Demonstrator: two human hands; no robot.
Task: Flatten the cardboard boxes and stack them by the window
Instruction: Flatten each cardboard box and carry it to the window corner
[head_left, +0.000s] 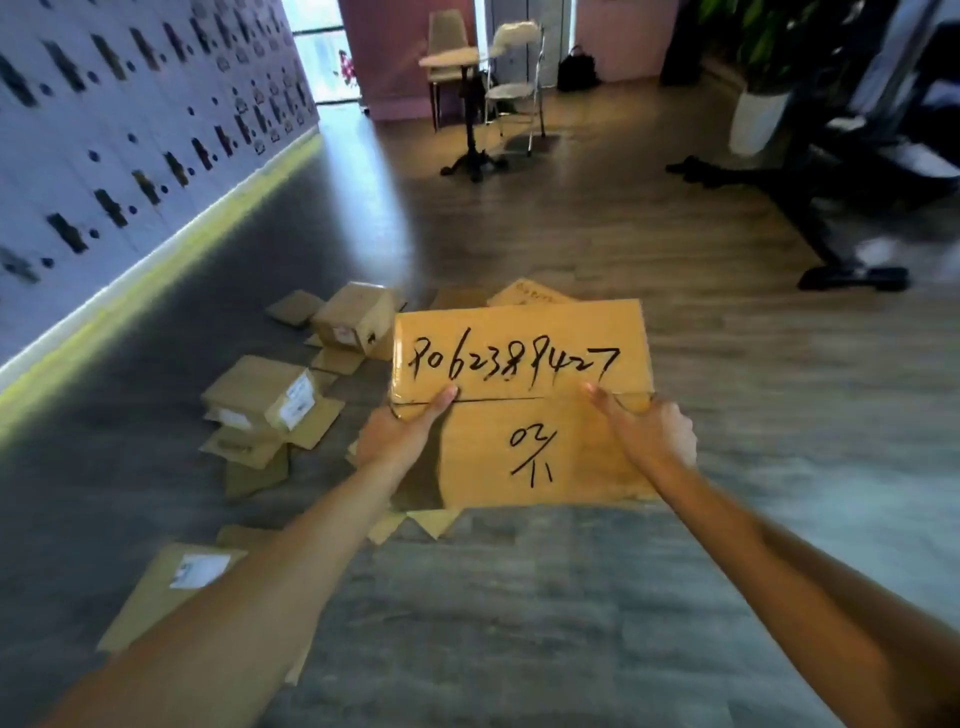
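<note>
Held in mid-frame above the floor: a cardboard box (519, 405) with black handwritten digits on its top, closed along a middle seam. Left hand (400, 431) gripping its left edge, thumb laid over the top by the seam; right hand (649, 431) gripping the right edge, thumb on top, fingers curled round the side. Beneath and behind: a wood-grain floor (597, 234), darker grey toward the left of the frame. Scattered on that floor left of centre: several smaller boxes (358, 319), some still formed and bearing white labels, others lying open or flat; contents not visible. At lower left, a flattened sheet (156, 592) with a label. Along the upper left, a pale wall of lockers (130, 130). At top centre, a small round table (452, 57) with chairs beside it; bright window (322, 52) just left of it. At upper right, a white planter (758, 119) with green leaves and black exercise equipment (831, 182).
</note>
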